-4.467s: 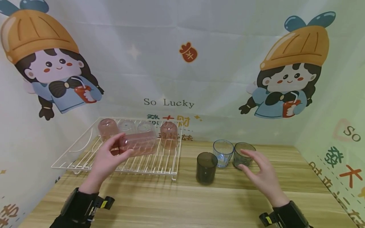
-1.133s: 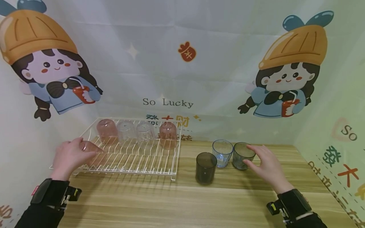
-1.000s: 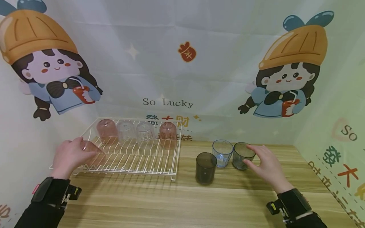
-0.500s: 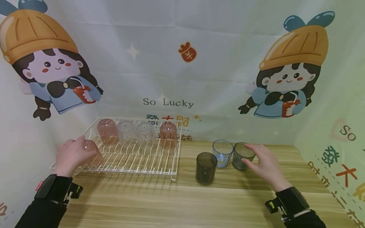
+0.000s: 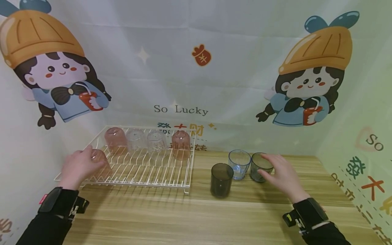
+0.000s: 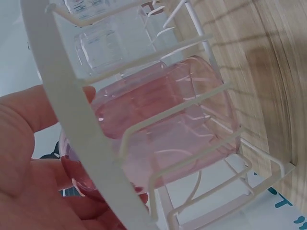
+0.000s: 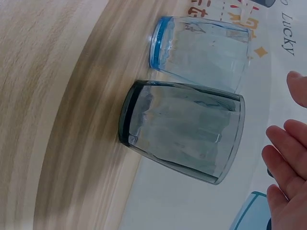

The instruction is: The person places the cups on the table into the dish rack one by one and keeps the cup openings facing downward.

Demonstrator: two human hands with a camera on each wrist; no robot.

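My left hand (image 5: 78, 166) holds a pink drinking glass (image 5: 101, 164) by its base at the left front of the white wire dish rack (image 5: 144, 185). The glass is upside down; in the left wrist view its rim end reaches down between the wires, and thumb and fingers lie around the base of the pink glass (image 6: 163, 129). My right hand (image 5: 283, 178) hovers by the grey faceted glass (image 5: 260, 172), fingers spread. In the right wrist view, a gap shows between those fingers (image 7: 283, 163) and the rim of the grey glass (image 7: 182, 129).
Two pink glasses (image 5: 115, 140) (image 5: 181, 144) and two clear ones (image 5: 136, 143) (image 5: 157, 143) stand upside down along the rack's back. A blue-rimmed glass (image 5: 240, 163) and a dark brown glass (image 5: 221, 182) stand upright on the wooden table (image 5: 199, 221).
The pink glass, earlier held sideways above the rack's middle, has moved left and down into the rack, upside down. Over the last second both hands have shifted only slightly.
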